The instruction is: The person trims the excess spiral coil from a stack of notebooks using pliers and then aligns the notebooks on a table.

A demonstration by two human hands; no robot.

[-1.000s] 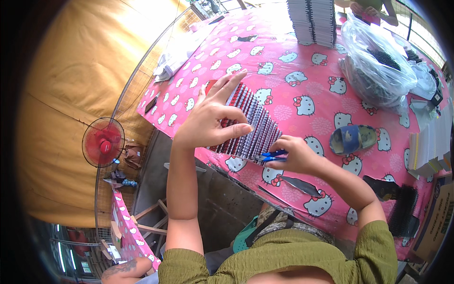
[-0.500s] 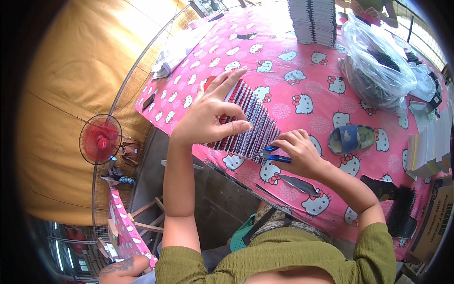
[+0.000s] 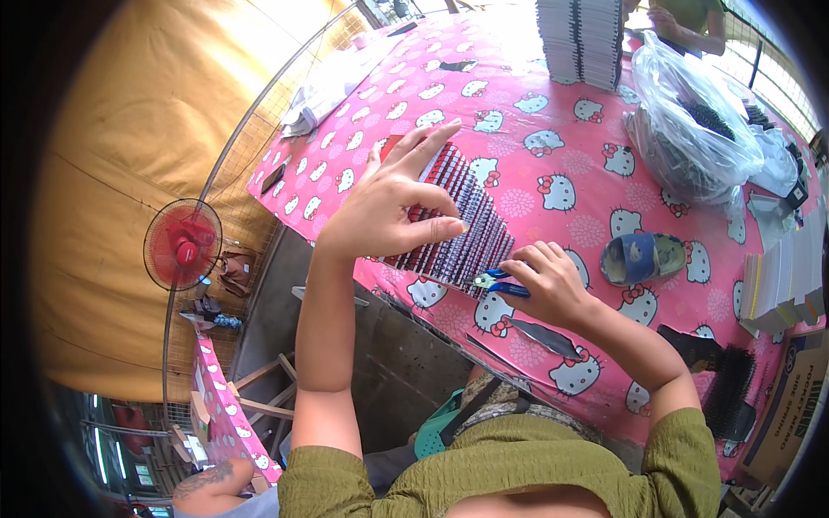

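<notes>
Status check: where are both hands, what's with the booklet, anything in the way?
Left hand flat on the spiral-bound booklet, pinning it. Right hand grips blue-handled pliers at the binding's near end. Nothing in the way; plastic bag far off.

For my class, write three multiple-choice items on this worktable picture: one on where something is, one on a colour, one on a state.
1. Where does the stack of notebooks stand?
A. at the far end of the table
B. on the floor by the fan
C. under the left hand

2. What colour are the handles of the pliers?
A. yellow
B. blue
C. white

3. How is the left hand placed?
A. clenched in a fist
B. hanging off the table
C. spread on the spiral-bound pad

Key: 1 A, the stack rises at the far edge of the pink tablecloth. 2 B, blue grips show in the right hand. 3 C, the fingers fan out, with the thumb pressing on the pad.
</notes>
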